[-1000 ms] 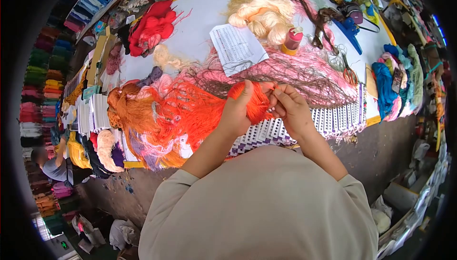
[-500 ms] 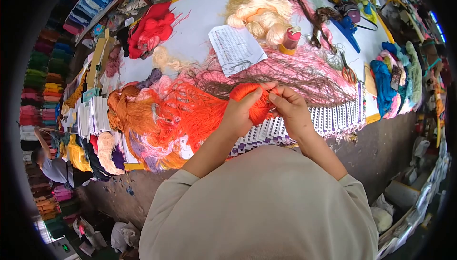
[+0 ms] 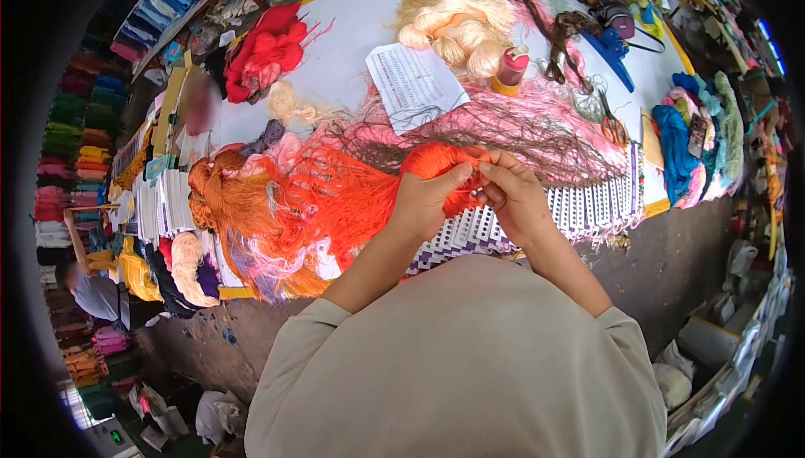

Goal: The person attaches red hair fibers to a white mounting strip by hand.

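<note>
Our left hand (image 3: 422, 204) grips an orange yarn skein (image 3: 429, 159). Our right hand (image 3: 516, 196) pinches its threads. Past both lies printed paper (image 3: 415, 87).

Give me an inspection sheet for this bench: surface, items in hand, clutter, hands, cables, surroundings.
Surface: table white-topped, yellow-edged; much of its near half under yarn.
Items in hand: orange skein, bunched at the hands, loose strands trailing left.
Clutter: red yarn, cream yarn, printed sheet, scissors; holed cards along the near edge.
Hands: left hand grips the skein; right hand pinches at its end.
Cables: nothing seen.
Surroundings: yarn stacks and another person at left.
</note>
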Demonstrator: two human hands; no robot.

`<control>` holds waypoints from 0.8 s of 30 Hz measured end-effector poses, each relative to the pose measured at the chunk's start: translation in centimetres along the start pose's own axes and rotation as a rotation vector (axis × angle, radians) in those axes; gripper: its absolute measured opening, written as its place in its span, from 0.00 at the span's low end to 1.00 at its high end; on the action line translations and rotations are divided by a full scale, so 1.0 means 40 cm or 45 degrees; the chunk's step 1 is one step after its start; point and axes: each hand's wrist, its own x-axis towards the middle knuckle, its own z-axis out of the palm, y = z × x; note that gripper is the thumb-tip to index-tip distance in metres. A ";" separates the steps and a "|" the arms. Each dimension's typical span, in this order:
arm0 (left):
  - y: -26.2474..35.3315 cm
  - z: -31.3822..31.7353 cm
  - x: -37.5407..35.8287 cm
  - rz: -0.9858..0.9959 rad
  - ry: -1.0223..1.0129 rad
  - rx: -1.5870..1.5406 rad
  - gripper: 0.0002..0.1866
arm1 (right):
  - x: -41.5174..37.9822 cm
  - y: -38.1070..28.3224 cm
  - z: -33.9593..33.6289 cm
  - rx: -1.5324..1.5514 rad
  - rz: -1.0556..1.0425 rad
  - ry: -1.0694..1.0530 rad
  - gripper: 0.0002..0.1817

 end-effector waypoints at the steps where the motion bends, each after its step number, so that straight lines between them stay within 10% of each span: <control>1: -0.006 -0.006 0.001 0.002 0.020 0.002 0.13 | 0.003 0.004 -0.009 0.012 0.009 -0.032 0.04; 24: 0.074 -0.013 -0.013 -0.076 0.028 0.106 0.17 | 0.016 0.004 -0.056 -0.160 -0.128 0.092 0.06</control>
